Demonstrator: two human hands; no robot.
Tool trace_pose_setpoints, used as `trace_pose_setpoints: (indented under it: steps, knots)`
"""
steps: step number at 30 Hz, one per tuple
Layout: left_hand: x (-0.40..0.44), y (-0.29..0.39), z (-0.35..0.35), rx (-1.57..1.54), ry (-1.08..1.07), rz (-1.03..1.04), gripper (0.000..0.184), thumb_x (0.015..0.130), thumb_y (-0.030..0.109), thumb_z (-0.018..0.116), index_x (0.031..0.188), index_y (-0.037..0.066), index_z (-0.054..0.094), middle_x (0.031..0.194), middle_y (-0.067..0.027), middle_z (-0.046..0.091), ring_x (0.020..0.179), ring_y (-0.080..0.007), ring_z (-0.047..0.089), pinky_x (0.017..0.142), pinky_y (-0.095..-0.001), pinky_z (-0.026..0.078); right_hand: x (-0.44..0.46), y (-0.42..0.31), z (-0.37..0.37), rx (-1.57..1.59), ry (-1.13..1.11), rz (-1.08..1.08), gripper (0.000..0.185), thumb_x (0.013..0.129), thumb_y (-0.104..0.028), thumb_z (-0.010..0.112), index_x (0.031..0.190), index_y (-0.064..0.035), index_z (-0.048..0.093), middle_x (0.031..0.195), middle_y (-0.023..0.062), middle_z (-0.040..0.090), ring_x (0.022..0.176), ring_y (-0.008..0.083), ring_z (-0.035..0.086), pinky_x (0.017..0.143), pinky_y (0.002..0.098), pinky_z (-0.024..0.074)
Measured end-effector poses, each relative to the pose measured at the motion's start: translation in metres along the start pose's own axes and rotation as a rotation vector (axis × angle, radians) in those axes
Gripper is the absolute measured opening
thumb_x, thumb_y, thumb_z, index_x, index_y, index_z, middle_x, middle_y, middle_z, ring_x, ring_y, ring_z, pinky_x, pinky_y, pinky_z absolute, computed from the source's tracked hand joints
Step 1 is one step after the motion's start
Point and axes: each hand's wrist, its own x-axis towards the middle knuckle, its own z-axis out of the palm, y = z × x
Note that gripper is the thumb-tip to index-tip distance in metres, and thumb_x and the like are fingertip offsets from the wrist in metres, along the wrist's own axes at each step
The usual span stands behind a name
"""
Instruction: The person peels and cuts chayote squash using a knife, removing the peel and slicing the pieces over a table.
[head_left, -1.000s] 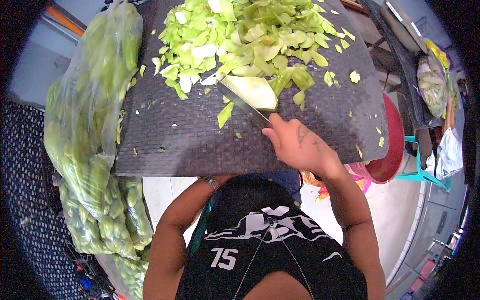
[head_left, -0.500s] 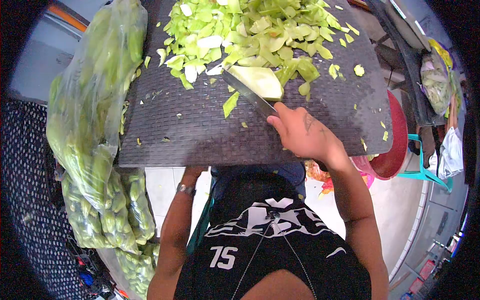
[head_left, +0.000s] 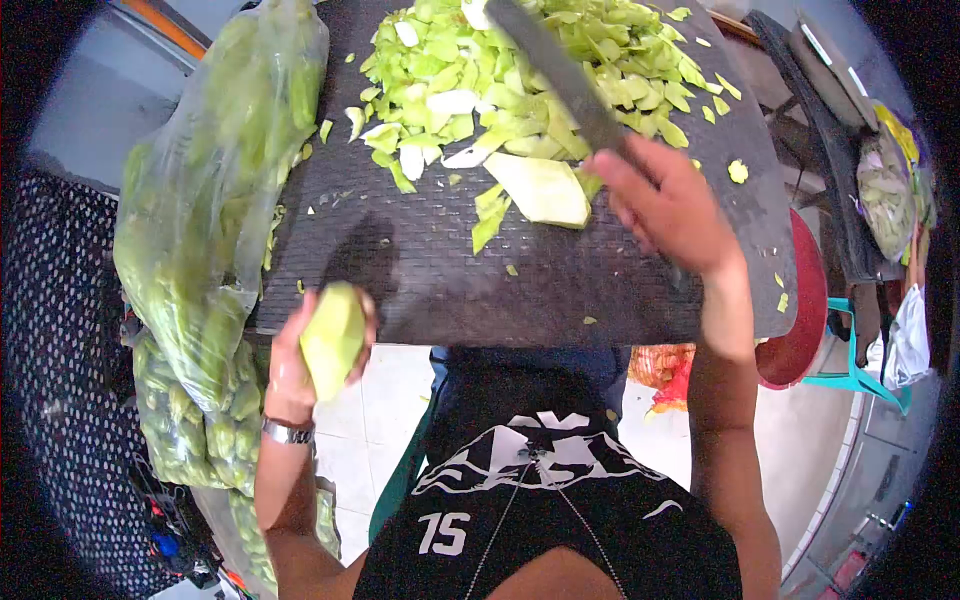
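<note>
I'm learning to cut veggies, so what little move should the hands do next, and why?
I'd probably bring the left hand inward, toward the knife. It holds a vegetable at the table's near edge, while the right hand holds the knife over the peels, well apart from it. Closer together, the two might be easier to work with.

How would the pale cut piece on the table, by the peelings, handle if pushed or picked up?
Probably stiff: the pale cut piece looks thick and keeps crisp edges. Likely to slide rather than roll, given its angular, flat-faced shape, though the textured tabletop may add drag. Possibly slippery to grip, since its exposed face looks smooth and bare.
</note>
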Motion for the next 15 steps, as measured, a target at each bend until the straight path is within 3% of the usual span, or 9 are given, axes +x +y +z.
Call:
trace_pose_setpoints:
  steps: [3,5,7,9,11,15]
  knots:
    - [0.046,0.019,0.03,-0.233,0.062,0.278,0.055,0.108,0.05,0.045,0.132,0.001,0.052,0.107,-0.0124,0.06,0.073,-0.018,0.058,0.05,-0.0249,0.05,0.033,0.001,-0.008,0.007,0.251,-0.066,0.042,0.097,-0.046,0.067,0.106,-0.0044,0.068,0.077,0.0133,0.068,0.071,0.0245,0.065,0.069,0.0394,0.0508]
    - [0.087,0.032,0.024,-0.401,-0.154,0.333,0.044,0.109,0.036,0.05,0.136,0.002,0.05,0.11,-0.0114,0.057,0.081,-0.0164,0.055,0.055,-0.023,0.053,0.05,-0.002,-0.011,-0.063,0.404,-0.17,0.043,0.096,-0.047,0.068,0.108,-0.0055,0.068,0.078,0.0121,0.068,0.071,0.0245,0.066,0.07,0.039,0.0514]
    - [0.116,0.037,0.053,-0.536,-0.231,0.362,0.048,0.104,0.025,0.061,0.143,0.001,0.045,0.116,-0.0135,0.058,0.087,-0.0167,0.057,0.06,-0.0212,0.055,0.06,-0.004,-0.013,-0.152,0.516,-0.272,0.044,0.095,-0.048,0.069,0.109,-0.0066,0.067,0.08,0.0121,0.069,0.072,0.0249,0.066,0.071,0.0388,0.0521]
    - [0.147,0.034,0.074,-0.448,-0.388,0.309,0.046,0.1,0.015,0.064,0.141,0.001,0.047,0.125,-0.0158,0.061,0.09,-0.0185,0.063,0.065,-0.0225,0.057,0.07,0.006,-0.013,-0.154,0.525,-0.242,0.044,0.093,-0.048,0.073,0.11,-0.0079,0.066,0.082,0.0147,0.07,0.075,0.0278,0.069,0.071,0.0401,0.0528]
    - [0.171,0.03,0.098,-0.12,-0.389,0.295,0.049,0.092,0.003,0.069,0.138,0.002,0.052,0.127,-0.0165,0.065,0.093,-0.0207,0.069,0.07,-0.0275,0.06,0.074,0.01,-0.012,-0.166,0.513,-0.204,0.046,0.091,-0.049,0.075,0.108,-0.0075,0.065,0.083,0.0159,0.07,0.077,0.029,0.07,0.072,0.0405,0.053]
    - [0.192,0.021,0.141,0.125,-0.279,0.283,0.052,0.08,-0.008,0.078,0.127,0.001,0.057,0.115,-0.0125,0.071,0.086,-0.0197,0.071,0.069,-0.0316,0.06,0.067,0.021,0.0,-0.224,0.425,-0.191,0.055,0.087,-0.056,0.077,0.102,-0.005,0.062,0.081,0.0188,0.069,0.078,0.035,0.072,0.068,0.0426,0.0529]
